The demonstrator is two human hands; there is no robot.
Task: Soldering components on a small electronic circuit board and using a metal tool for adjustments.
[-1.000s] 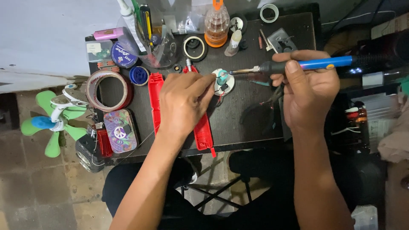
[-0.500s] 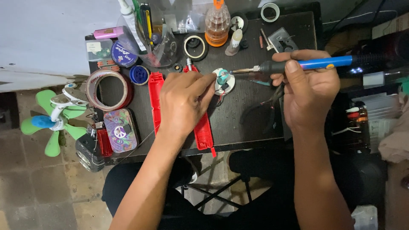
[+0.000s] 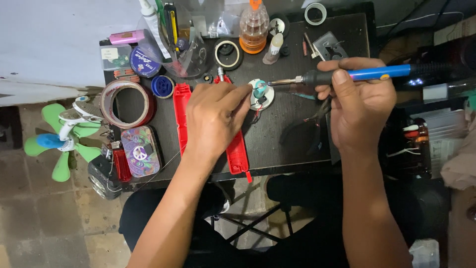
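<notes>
My right hand grips a soldering iron with a blue handle and black grip, its metal tip touching a small round white part with a teal centre on the black table. My left hand rests on the table just left of that part, fingertips pinching a thin solder wire at it; the wire trails back toward the table's front edge. Short red and black leads hang from the part. A long red plastic casing lies under and beside my left hand.
A wide tape roll, a patterned tin, a small blue spool, an orange-capped bottle, a black tape ring and a clear cup of tools crowd the table's back and left. A green fan lies on the floor at left.
</notes>
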